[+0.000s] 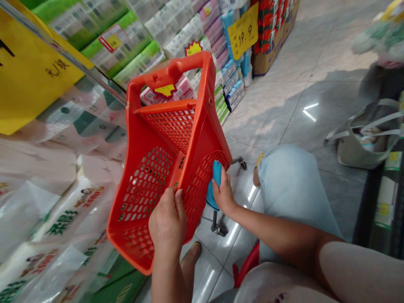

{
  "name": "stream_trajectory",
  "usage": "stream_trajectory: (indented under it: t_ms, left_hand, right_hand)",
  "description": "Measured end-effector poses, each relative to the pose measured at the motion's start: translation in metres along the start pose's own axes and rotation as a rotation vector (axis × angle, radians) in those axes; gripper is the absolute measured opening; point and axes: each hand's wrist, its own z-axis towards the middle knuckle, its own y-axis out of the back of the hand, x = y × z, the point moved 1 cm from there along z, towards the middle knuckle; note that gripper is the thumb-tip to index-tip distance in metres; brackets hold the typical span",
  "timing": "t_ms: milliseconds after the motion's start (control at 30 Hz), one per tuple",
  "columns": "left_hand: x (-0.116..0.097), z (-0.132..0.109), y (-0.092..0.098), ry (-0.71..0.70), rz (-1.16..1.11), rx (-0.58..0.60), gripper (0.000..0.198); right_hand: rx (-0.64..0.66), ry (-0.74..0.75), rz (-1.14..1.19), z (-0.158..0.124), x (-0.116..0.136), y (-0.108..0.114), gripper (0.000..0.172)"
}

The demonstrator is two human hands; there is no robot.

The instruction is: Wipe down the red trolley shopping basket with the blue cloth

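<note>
A red-orange plastic shopping cart [197,168] with perforated basket walls stands tilted in the view, its handle toward the top. My left hand [168,219] is closed on the near upper rim of the basket, thumb on top. In my right hand [224,194] is a bunched blue cloth [213,187], held against the outside of the perforated side wall. Nothing lies in the visible part of the basket. Two casters show beneath the cart, one of them a front caster [218,229] below the cloth.
Stacked tissue packs [116,46] and a yellow price sign [243,31] line the far left side. Large white packages [69,214] are piled at the left. A grey bag [362,143] sits by a dark shelf at the right. Glossy tile floor [284,101] runs between.
</note>
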Motion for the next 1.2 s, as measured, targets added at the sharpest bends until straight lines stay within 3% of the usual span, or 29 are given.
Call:
stream_trajectory:
  t_ms: [100, 233, 367, 467, 567, 700, 900, 1200]
  left_hand:
    - [-0.001, 0.000, 0.001, 0.008, -0.005, 0.009, 0.029]
    - [-0.003, 0.000, 0.001, 0.026, -0.005, 0.015, 0.028]
    - [-0.004, 0.000, 0.001, 0.036, 0.017, 0.031, 0.029]
    - [-0.006, 0.002, 0.000, -0.004, 0.025, 0.000, 0.031]
    - [-0.008, 0.004, -0.004, -0.082, 0.014, -0.025, 0.032]
    - [-0.013, 0.005, -0.012, -0.160, 0.020, -0.078, 0.031]
    - [-0.029, 0.014, -0.017, -0.230, 0.043, -0.144, 0.028]
    - [-0.037, 0.029, -0.017, -0.330, 0.021, -0.239, 0.024]
  right_hand:
    - [0.111, 0.073, 0.020, 0.000, 0.008, 0.004, 0.061]
    - [-0.089, -0.182, -0.013, 0.021, -0.025, 0.005, 0.056]
    - [-0.144, -0.268, 0.006, 0.019, -0.044, -0.005, 0.046]
    - [-0.121, -0.245, 0.056, 0.012, -0.040, -0.011, 0.039]
    - [-0.171, -0.285, 0.077, 0.023, -0.041, -0.010, 0.036]
    - [-0.274, -0.372, 0.088, 0.047, -0.049, -0.003, 0.041]
    - [-0.352, -0.413, 0.124, 0.058, -0.045, -0.002, 0.047]
    - [-0.351, -0.443, 0.147, 0.062, -0.029, -0.005, 0.048]
